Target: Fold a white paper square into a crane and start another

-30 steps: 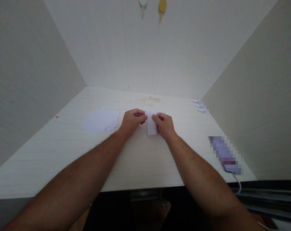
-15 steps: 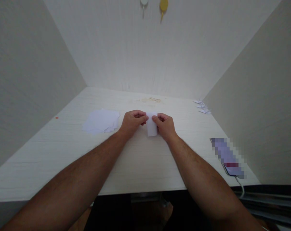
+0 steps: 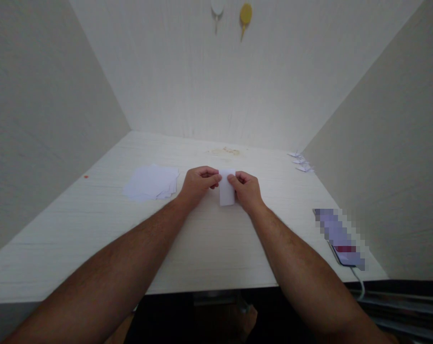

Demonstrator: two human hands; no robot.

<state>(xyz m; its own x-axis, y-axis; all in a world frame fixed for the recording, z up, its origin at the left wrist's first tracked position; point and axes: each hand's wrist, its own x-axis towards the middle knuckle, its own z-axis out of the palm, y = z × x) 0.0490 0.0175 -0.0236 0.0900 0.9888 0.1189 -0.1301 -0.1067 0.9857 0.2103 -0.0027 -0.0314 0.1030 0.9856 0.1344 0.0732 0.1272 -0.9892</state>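
Observation:
Between my hands is a small white piece of paper (image 3: pixel 227 193), narrow and upright in shape, apparently folded. My left hand (image 3: pixel 201 184) pinches its upper left edge between thumb and fingers. On the opposite edge, my right hand (image 3: pixel 247 188) grips it, the thumb lying on the front face. Fingertips behind the paper are hidden. To the left of my left hand lies a loose stack of white paper sheets (image 3: pixel 152 181) on the white table (image 3: pixel 209 253).
Several small folded paper pieces (image 3: pixel 301 162) lie at the back right by the side wall. A phone (image 3: pixel 338 236), its screen pixelated, rests at the right with a cable (image 3: pixel 360 284). Two hooks, one white (image 3: pixel 217 7) and one yellow (image 3: pixel 245 14), are on the back wall.
The whole view has shifted slightly downward in the picture. Both hands keep the same hold on the paper, with hardly any visible movement.

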